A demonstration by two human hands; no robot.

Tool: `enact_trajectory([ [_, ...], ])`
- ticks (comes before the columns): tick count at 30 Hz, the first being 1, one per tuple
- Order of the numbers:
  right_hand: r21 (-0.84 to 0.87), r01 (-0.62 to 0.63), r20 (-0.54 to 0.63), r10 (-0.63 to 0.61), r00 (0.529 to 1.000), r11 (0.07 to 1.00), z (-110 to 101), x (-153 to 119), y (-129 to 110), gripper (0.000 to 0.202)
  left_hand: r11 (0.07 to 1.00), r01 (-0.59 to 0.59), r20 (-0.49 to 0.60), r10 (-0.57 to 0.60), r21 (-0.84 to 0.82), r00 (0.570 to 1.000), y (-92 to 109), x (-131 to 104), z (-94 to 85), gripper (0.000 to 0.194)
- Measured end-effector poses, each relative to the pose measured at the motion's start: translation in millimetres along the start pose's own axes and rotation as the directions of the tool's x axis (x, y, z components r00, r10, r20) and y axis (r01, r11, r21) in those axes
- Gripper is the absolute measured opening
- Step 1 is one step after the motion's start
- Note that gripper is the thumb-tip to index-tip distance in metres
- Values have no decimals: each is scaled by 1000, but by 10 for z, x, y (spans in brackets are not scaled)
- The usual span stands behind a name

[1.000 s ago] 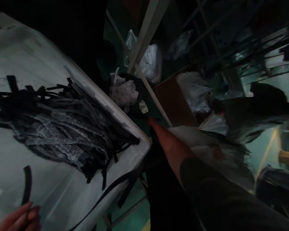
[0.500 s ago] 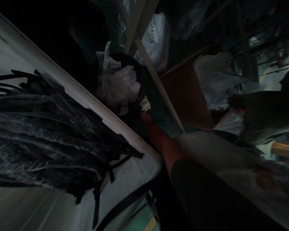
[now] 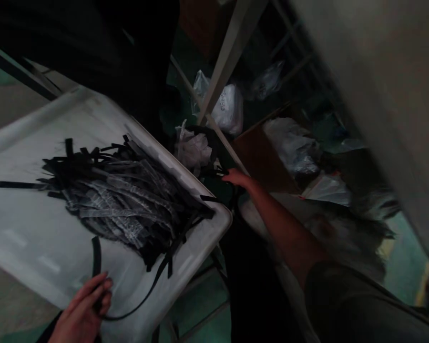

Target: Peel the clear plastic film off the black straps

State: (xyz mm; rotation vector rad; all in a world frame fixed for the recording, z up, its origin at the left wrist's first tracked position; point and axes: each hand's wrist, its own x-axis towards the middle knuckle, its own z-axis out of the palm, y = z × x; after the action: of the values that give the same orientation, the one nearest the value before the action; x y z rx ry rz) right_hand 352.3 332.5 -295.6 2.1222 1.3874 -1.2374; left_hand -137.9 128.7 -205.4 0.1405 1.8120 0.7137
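My left hand (image 3: 84,307), at the lower left over the white tray (image 3: 200,233), is closed on a black strip (image 3: 97,257). The strip's long part curves right over the tray. A heap of black strips (image 3: 128,200), some wrapped in clear plastic, lies in the tray. My right hand (image 3: 236,177) reaches past the tray's right corner, beside a dark bin with crumpled pale paper (image 3: 196,150). Its fingers are pressed together near thin dark strips; what they hold, if anything, is too dark to make out.
A cardboard box (image 3: 266,159) with clear plastic bags stands right of my right hand. Beyond are a metal table leg (image 3: 229,57) and a white wrapped bag (image 3: 230,109). A person's dark clothing (image 3: 139,57) is at the tray's far side. A large grey panel (image 3: 386,95) fills the upper right.
The view has shifted, showing more of the tray. My left hand has come into view with a black strip. My right arm now shows further right, its hand beside the bin.
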Motion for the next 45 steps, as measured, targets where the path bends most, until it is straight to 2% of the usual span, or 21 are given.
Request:
enact_trajectory([
  [2,42,63,-38,-61,997,997,-210,-565,-131,19,996,42,90,-35,-76,995,78,-61,78,45],
  [3,60,94,-62,-90,994,994,-300,-872,-184,19,994,30,129,-17,-101,991,103,-108,128,45],
  [6,102,188,-146,-172,974,977,-509,-1870,-276,22,985,-122,202,144,-118,969,95,-371,309,46],
  [8,138,271,-235,-234,943,953,-573,-2570,-270,24,967,-223,273,248,-121,930,35,-677,463,45],
  [10,197,360,-343,-280,897,912,-550,-3245,-216,27,947,-286,378,320,-143,869,-39,-1088,653,45],
  [12,257,438,-412,-312,856,861,-428,-3841,-135,32,931,-291,495,363,-219,789,-101,-1567,866,45],
  [15,284,531,-451,-378,809,799,-87,-4524,-17,34,927,-177,696,367,-331,617,-130,-2267,1166,45],
  [16,276,559,-447,-410,795,782,54,-4695,17,34,920,-125,732,372,-371,571,-124,-2459,1242,46],
  [17,263,585,-435,-446,782,767,201,-4841,50,33,908,-81,740,384,-410,552,-115,-2620,1302,46],
  [18,243,606,-422,-480,769,757,348,-4963,84,30,897,-51,736,392,-440,552,-109,-2749,1343,44],
  [20,188,631,-397,-529,750,753,626,-5141,161,23,879,-35,701,403,-476,588,-122,-2928,1370,38],
  [22,134,628,-387,-543,745,767,854,-5244,254,18,871,-52,671,413,-488,616,-176,-3046,1334,37],
  [24,90,615,-381,-544,748,783,1018,-5296,352,17,863,-76,653,433,-499,622,-248,-3145,1262,38],
  [28,-4,601,-349,-564,748,799,1177,-5353,517,20,841,-97,638,474,-532,607,-287,-3323,1092,37],
  [34,-26,598,-349,-568,746,801,1284,-5429,699,20,738,-104,532,570,-667,626,-12,-3464,902,32],
  [37,72,658,-411,-579,704,750,1294,-5431,810,20,671,-178,467,658,-720,591,111,-3482,836,30],
  [39,202,699,-477,-554,682,686,1241,-5446,891,27,640,-263,436,716,-722,546,148,-3475,801,31],
  [42,402,677,-562,-418,714,616,1079,-5517,978,42,616,-381,425,770,-690,476,111,-3448,780,34],
  [45,464,656,-612,-321,723,595,921,-5575,953,48,645,-416,487,761,-641,428,-44,-3446,821,37],
])
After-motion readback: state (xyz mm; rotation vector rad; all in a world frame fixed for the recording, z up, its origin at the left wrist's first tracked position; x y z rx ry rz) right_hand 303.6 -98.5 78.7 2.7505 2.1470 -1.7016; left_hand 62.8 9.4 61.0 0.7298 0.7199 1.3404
